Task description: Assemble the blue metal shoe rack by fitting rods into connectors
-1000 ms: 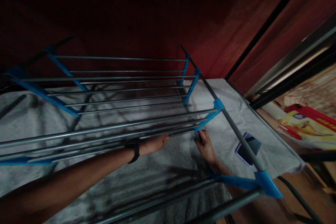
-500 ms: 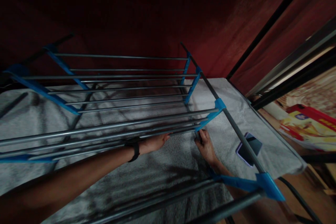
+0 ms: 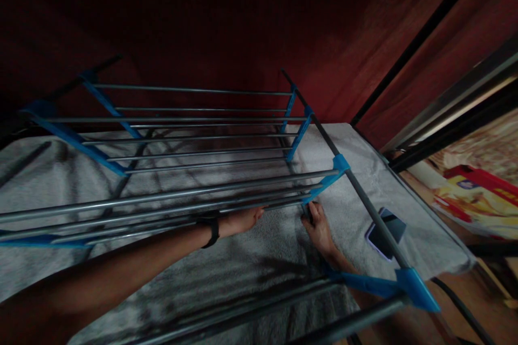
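Beside blanket (image 3: 275, 234): box (image 3: 477, 199), contents hidden; right hand (image 3: 319, 229) clamped on rack post (image 3: 292, 168), left hand (image 3: 240, 221) grip unclear.

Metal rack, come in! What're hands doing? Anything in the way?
Left hand at a lower rod; right hand at the lower end of a blue bracket. Rack on grey blanket. Phone nearby, clear of both hands.

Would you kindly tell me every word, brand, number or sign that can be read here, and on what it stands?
No text can be read.
Red-and-yellow package: yellowish lettering and a blue emblem, both too blurred to read.
Smartphone: no text discernible.
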`<state>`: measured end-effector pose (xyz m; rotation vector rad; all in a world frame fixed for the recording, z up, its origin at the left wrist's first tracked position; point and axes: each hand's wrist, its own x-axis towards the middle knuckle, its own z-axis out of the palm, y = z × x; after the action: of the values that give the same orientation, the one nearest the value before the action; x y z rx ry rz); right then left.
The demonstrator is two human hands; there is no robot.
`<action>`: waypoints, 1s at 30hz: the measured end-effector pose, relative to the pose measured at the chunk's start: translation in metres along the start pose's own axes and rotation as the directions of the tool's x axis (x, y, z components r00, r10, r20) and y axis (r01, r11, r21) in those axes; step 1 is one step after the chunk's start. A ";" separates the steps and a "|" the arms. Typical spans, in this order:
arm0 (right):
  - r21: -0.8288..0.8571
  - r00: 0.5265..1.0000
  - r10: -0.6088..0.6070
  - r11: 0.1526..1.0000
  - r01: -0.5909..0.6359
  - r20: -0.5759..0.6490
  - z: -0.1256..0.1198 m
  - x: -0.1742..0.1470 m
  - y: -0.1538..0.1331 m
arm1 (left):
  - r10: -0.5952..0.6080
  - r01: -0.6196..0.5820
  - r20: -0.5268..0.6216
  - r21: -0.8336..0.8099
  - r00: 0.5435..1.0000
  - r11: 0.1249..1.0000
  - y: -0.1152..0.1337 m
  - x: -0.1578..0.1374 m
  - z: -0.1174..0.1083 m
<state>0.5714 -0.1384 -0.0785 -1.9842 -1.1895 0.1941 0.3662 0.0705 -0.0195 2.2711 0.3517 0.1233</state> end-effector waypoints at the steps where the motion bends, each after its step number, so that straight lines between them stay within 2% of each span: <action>1: -0.002 1.000 -0.002 1.000 0.002 0.005 0.000 0.000 -0.001 | 0.011 -0.011 0.017 0.018 1.000 1.000 0.002 0.000 -0.001; 5: 0.013 1.000 -0.024 1.000 0.024 -0.004 0.000 0.000 0.000 | 0.025 -0.026 0.018 0.062 1.000 0.998 0.001 -0.007 -0.001; 9: 0.000 0.999 -0.032 0.999 0.032 0.002 0.002 -0.005 0.014 | -0.062 0.063 -0.008 0.146 0.998 0.987 -0.006 -0.026 -0.001; 12: -0.047 0.999 -0.035 0.998 0.035 0.000 0.006 -0.007 0.032 | -0.112 0.112 -0.009 0.211 0.994 0.971 -0.006 -0.042 -0.009; 19: -0.106 1.000 -0.014 0.994 0.017 0.028 0.010 -0.007 0.058 | -0.102 0.080 0.034 0.396 0.994 0.915 0.016 -0.086 -0.032; 21: -0.114 0.999 0.006 0.993 -0.002 0.035 0.009 -0.006 0.062 | -0.089 0.045 0.081 0.435 0.993 0.899 0.028 -0.103 -0.042; 24: -0.073 0.997 0.059 0.996 -0.056 0.051 0.006 -0.003 0.066 | -0.123 0.024 0.232 0.387 0.965 0.922 0.055 -0.134 -0.080; 25: -0.045 0.994 0.087 0.995 -0.085 0.058 0.004 -0.002 0.066 | -0.141 0.042 0.294 0.318 0.945 0.947 0.065 -0.146 -0.100; 26: -0.016 0.991 0.118 0.993 -0.117 0.064 0.003 0.000 0.066 | -0.180 0.110 0.342 0.214 0.922 0.971 0.076 -0.158 -0.123; 27: 0.014 0.987 0.145 0.989 -0.146 0.067 0.001 0.001 0.065 | -0.234 0.215 0.324 0.093 0.917 0.972 0.086 -0.171 -0.150; 28: 0.048 0.984 0.166 0.984 -0.169 0.061 -0.001 0.003 0.064 | -0.299 0.315 0.260 -0.021 0.918 0.949 0.095 -0.185 -0.177; 29: 0.087 0.983 0.178 0.980 -0.182 0.053 -0.002 0.004 0.063 | -0.343 0.363 0.154 -0.131 0.927 0.923 0.101 -0.201 -0.205; 30: 0.124 0.983 0.178 0.975 -0.183 0.045 -0.003 0.006 0.063 | -0.356 0.353 0.024 -0.204 0.934 0.913 0.104 -0.218 -0.231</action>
<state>0.6185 -0.1507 -0.1184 -1.9821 -0.9917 0.3883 0.1327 0.1081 0.2173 1.9676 0.7191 -0.0134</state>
